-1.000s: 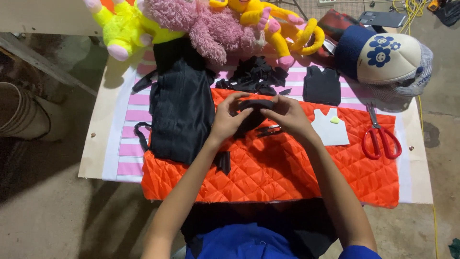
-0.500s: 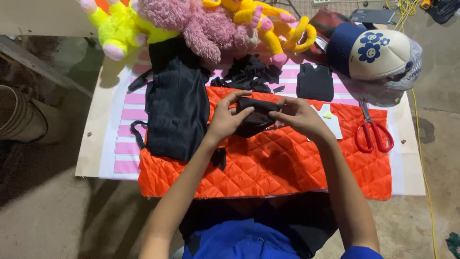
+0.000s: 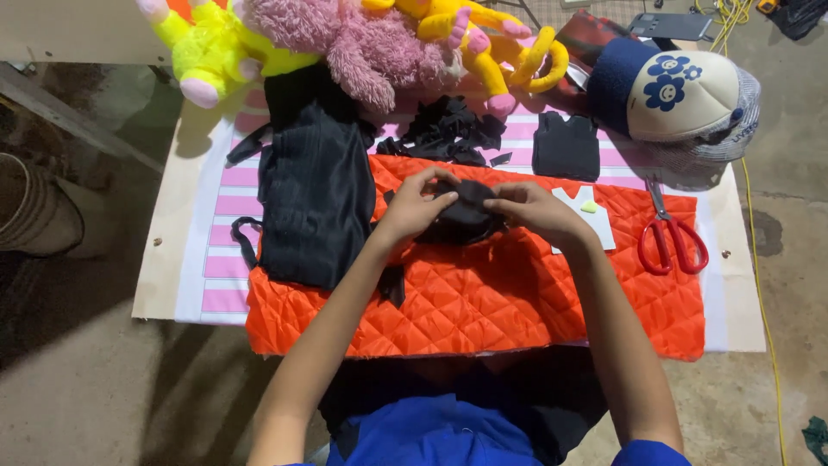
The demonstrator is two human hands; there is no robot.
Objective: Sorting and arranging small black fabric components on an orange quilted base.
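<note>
Black fabric piece pinched between left hand and right hand, above orange quilted cloth; red scissors right.

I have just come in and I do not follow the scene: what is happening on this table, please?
A person in a blue top holds a small black fabric piece between the left hand and the right hand, above an orange quilted cloth. A larger black garment lies to the left, black scraps and a black cut-out behind. Red scissors rest at the right, near a cap. Plush toys line the far edge.
</note>
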